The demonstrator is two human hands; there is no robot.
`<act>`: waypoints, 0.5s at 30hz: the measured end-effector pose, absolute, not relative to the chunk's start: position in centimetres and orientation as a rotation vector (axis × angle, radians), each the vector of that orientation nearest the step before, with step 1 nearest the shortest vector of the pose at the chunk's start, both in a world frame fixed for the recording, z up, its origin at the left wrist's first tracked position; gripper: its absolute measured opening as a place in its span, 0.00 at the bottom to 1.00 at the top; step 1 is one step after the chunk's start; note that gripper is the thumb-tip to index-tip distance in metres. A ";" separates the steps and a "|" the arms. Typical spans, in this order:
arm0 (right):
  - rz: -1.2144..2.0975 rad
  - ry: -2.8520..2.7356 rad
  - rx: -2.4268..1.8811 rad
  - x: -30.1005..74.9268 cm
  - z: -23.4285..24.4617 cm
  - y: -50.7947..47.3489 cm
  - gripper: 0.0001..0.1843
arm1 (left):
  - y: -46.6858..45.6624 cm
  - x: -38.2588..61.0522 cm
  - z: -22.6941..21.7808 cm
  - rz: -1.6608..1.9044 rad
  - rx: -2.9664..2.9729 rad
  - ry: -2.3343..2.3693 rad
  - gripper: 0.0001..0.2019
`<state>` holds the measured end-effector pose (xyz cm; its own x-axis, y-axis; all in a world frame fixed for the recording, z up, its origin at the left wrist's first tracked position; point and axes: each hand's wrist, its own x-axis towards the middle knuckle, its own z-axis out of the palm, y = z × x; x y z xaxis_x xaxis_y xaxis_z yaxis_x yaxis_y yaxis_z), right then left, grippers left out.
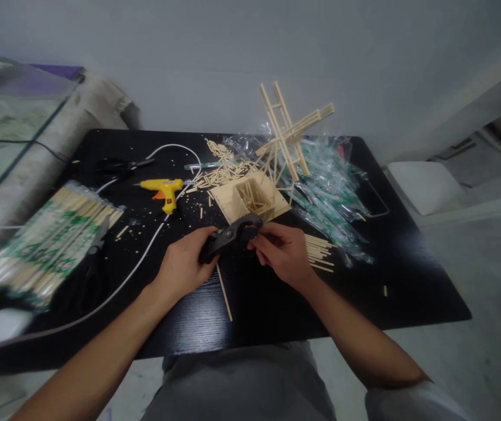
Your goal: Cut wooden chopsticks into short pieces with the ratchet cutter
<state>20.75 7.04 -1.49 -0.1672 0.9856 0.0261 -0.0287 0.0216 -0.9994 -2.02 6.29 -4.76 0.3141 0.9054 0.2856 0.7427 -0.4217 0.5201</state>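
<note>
My left hand (184, 260) is closed around a black hand tool (228, 237) with a curved, hook-like end pointing right. Close against that hooked end, my right hand (283, 251) has its fingers pinched together; what lies between them is hidden. A thin wooden stick (224, 292) sticks out below my left hand toward the table's front edge. Just beyond the tool, an open box made of sticks (250, 196) stands on a flat wooden base (281, 204), with short stick pieces inside. Several loose sticks (318, 251) lie beside my right hand.
A yellow glue gun (165, 190) lies left, near a white cable (145, 251) and black-handled scissors (116, 166). Packs of sticks (52, 240) lie far left, with another pair of scissors (90, 266). Behind are cut pieces (228, 172), a stick frame (283, 131) and plastic wrappers (332, 181).
</note>
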 end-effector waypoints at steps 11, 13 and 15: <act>1.346 -1.315 -1.082 20.7 -1.6 7.1 0.19 | 6.3 -2.0 -4.9 0.791 2.324 1.493 0.17; 1.350 -1.319 -1.089 20.7 -1.6 7.1 0.20 | 6.3 -2.0 -4.8 0.772 2.312 1.507 0.15; 1.352 -1.317 -1.089 20.7 -1.6 7.1 0.20 | 6.3 -2.1 -4.7 0.750 2.287 1.517 0.13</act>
